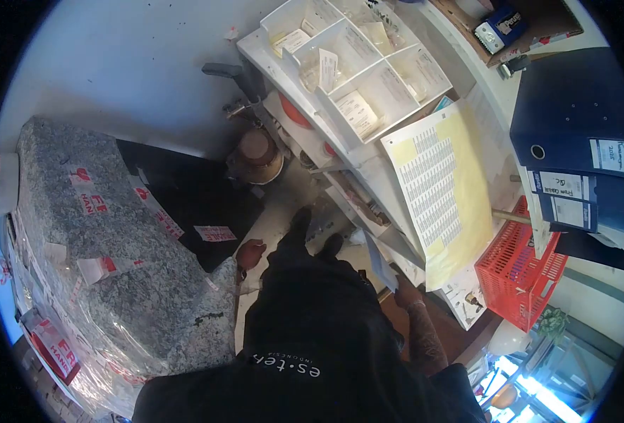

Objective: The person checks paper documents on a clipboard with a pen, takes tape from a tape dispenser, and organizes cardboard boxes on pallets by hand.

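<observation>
My left hand hangs low beside my leg, near a large grey-speckled bundle in clear plastic wrap with red and white labels. Its fingers are curled in and nothing shows in them. On the other side, my right hand grips the lower end of a pale bluish sheet, seemingly paper, its fingers partly hidden. That sheet stands edge-on beside a white shelf unit. Above it, a cream sheet printed with a table of small text hangs over the unit's edge.
A white divided tray with small labelled packets tops the shelf unit. Blue binders and a red plastic basket stand at right. A brownish round machine part is on the floor ahead, beside a black panel.
</observation>
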`<action>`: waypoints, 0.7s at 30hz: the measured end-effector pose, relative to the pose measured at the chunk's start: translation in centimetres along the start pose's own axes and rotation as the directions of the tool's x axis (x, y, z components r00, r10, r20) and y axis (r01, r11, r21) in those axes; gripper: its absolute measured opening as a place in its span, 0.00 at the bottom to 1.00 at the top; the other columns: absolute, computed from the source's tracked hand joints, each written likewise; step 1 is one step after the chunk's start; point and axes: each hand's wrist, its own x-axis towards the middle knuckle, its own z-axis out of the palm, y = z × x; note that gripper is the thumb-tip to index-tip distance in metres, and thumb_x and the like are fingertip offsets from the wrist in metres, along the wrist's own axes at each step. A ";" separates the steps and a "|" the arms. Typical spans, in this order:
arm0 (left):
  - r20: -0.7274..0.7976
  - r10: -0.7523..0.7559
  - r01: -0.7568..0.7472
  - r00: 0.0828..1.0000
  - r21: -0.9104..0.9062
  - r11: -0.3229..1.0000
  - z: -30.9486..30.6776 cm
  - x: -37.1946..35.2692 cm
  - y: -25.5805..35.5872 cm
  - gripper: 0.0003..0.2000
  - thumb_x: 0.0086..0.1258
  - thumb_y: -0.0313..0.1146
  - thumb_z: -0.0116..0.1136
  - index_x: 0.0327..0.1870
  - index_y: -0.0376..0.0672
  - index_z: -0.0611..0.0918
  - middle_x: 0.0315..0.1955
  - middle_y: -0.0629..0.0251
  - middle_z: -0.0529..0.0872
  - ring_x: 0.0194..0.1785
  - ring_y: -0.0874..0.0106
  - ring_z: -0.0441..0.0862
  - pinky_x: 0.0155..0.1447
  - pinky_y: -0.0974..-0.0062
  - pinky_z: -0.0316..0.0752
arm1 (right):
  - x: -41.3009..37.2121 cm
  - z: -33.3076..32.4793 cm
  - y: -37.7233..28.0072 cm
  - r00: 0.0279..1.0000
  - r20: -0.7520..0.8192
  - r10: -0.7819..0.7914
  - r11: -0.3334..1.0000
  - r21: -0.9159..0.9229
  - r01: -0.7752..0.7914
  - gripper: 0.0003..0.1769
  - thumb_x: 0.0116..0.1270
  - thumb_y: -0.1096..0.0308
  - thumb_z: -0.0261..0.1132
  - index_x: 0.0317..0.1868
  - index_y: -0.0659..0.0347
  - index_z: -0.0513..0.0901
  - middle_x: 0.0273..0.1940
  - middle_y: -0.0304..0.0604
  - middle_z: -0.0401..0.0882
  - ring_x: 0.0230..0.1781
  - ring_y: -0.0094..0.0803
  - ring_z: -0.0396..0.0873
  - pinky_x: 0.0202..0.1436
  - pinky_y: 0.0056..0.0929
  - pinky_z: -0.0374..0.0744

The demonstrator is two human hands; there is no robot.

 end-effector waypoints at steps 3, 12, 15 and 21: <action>0.059 -0.028 0.029 0.998 -0.012 1.000 0.0 0.5 -1.2 0.14 0.63 0.38 0.64 0.45 0.41 0.79 0.19 0.67 0.79 0.22 0.76 0.75 0.27 0.76 0.71 | 0.0 0.2 0.1 1.000 -0.021 0.019 0.999 -0.041 -0.020 0.27 0.61 0.63 0.57 0.63 0.47 0.69 0.51 0.55 0.78 0.51 0.50 0.77 0.53 0.45 0.75; 0.173 0.169 -0.224 0.970 0.379 0.898 -0.3 -1.2 -1.3 0.15 0.69 0.39 0.53 0.49 0.40 0.77 0.29 0.60 0.82 0.34 0.69 0.80 0.42 0.71 0.77 | 0.3 0.7 0.4 0.994 -0.093 -0.048 0.998 -0.037 0.045 0.23 0.60 0.65 0.57 0.58 0.47 0.75 0.49 0.53 0.77 0.51 0.49 0.76 0.54 0.45 0.74; 0.195 0.089 -0.158 0.977 0.374 0.914 -0.1 -1.5 -2.4 0.15 0.69 0.39 0.51 0.51 0.40 0.77 0.31 0.59 0.83 0.35 0.67 0.81 0.44 0.70 0.77 | 0.3 1.3 0.8 0.990 -0.121 -0.072 0.997 -0.022 0.070 0.22 0.59 0.66 0.58 0.56 0.48 0.76 0.48 0.53 0.77 0.51 0.48 0.76 0.53 0.45 0.74; 0.242 0.095 -0.214 0.966 0.535 0.817 0.2 -1.4 -3.8 0.15 0.56 0.25 0.58 0.47 0.42 0.79 0.47 0.54 0.81 0.52 0.56 0.77 0.51 0.64 0.77 | -1.0 -2.3 -2.2 0.994 0.096 0.044 0.999 0.016 -0.046 0.27 0.60 0.72 0.53 0.63 0.61 0.67 0.61 0.57 0.69 0.62 0.48 0.69 0.63 0.41 0.69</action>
